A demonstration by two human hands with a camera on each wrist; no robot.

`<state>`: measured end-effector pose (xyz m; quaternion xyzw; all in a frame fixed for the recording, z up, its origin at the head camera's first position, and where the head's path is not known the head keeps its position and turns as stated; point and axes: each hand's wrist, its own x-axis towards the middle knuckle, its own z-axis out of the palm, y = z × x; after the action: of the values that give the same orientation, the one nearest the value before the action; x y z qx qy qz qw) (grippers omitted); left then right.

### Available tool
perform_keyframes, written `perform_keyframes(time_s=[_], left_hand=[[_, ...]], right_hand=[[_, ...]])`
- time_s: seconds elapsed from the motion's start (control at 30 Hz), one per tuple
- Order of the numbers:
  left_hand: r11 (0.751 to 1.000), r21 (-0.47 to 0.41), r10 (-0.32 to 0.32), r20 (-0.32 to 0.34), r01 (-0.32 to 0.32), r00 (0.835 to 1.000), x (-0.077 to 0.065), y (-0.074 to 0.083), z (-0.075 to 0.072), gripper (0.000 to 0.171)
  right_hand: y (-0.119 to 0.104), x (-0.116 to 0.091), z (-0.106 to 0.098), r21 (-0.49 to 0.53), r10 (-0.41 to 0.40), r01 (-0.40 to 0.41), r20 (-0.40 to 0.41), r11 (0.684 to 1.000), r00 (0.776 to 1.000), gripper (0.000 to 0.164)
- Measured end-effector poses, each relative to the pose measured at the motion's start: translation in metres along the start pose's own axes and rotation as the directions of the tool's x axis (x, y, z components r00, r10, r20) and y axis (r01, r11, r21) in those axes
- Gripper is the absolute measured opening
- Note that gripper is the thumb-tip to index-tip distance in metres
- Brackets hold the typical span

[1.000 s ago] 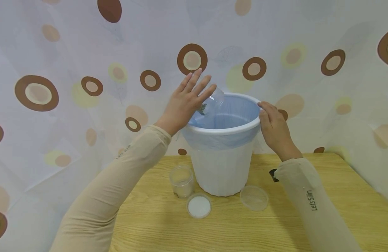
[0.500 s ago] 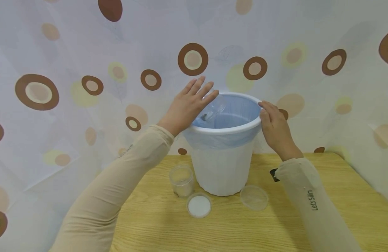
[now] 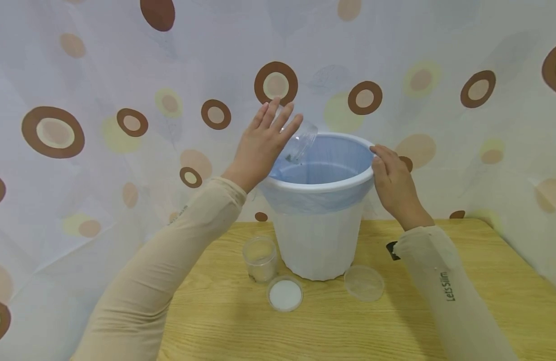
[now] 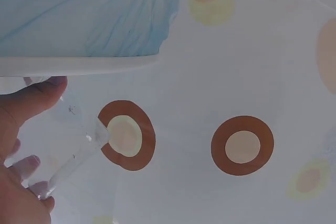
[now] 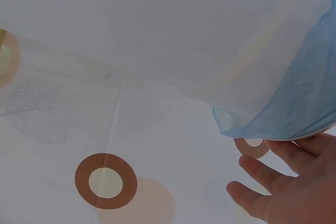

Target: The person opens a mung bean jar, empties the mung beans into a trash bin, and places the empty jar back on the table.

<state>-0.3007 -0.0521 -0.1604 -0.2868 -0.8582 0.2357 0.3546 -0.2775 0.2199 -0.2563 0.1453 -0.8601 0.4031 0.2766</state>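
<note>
My left hand (image 3: 261, 145) grips a clear plastic jar (image 3: 303, 138), tilted with its mouth down over a white trash bin (image 3: 320, 235). Small dark green bits (image 3: 292, 159) show near the jar's mouth. In the left wrist view, the thumb and fingers of the left hand (image 4: 21, 145) spread around the jar (image 4: 73, 140). A blue bag (image 3: 334, 150) lines the bin and folds over its outside. At the bin's right side, my right hand (image 3: 394, 183) touches the rim with its fingertips; in the right wrist view its fingers (image 5: 262, 174) are extended and spread.
A second clear jar (image 3: 260, 260) stands left of the bin on the wooden table (image 3: 332, 331). In front lies a round lid with a white inside (image 3: 285, 295). A clear lid (image 3: 364, 283) lies to the right. A dotted sheet (image 3: 124, 200) hangs close behind.
My left hand dips toward the bin with the jar, then lifts back up and slightly left. Fewer green bits are visible in the jar. My right hand stays at the rim.
</note>
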Motion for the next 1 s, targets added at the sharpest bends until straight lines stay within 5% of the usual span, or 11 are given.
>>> perform_keyframes(time_s=[0.17, 0.33, 0.63, 0.73, 0.9, 1.0], left_hand=[[1.000, 0.007, -0.004, -0.025, 0.004, 1.000, -0.0023, 0.0009, 0.0012, 0.069], [0.997, 0.005, -0.078, -0.162, 0.080, 0.984, -0.0024, 0.0010, 0.0019, 0.064], [0.998, -0.023, -0.050, 0.030, 0.050, 0.998, -0.0013, 0.0022, 0.0003, 0.071], [0.998, -0.021, -0.058, 0.005, 0.058, 0.998, -0.0021, 0.0022, 0.0030, 0.070], [0.995, -0.014, -0.100, -0.171, 0.099, 0.980, -0.0012, 0.0017, 0.0029, 0.065], [0.996, -0.017, -0.084, -0.096, 0.083, 0.992, -0.0003, 0.0007, -0.0009, 0.066]], right_hand=[[-0.0001, 0.0003, 0.0002, 0.003, 0.016, -0.016, 0.001, 1.000, 1.000, 0.056], [0.0003, -0.0003, 0.0009, 0.004, 0.027, -0.027, 0.008, 1.000, 1.000, 0.057], [-0.0015, -0.0021, 0.0004, 0.015, 0.009, -0.009, 0.000, 1.000, 1.000, 0.055], [-0.0015, -0.0017, 0.0008, 0.012, 0.006, -0.006, -0.001, 1.000, 1.000, 0.055], [0.0001, -0.0008, 0.0011, 0.001, 0.014, -0.014, -0.005, 1.000, 1.000, 0.056], [0.0005, -0.0002, 0.0009, 0.005, 0.003, -0.003, -0.008, 1.000, 1.000, 0.055]])
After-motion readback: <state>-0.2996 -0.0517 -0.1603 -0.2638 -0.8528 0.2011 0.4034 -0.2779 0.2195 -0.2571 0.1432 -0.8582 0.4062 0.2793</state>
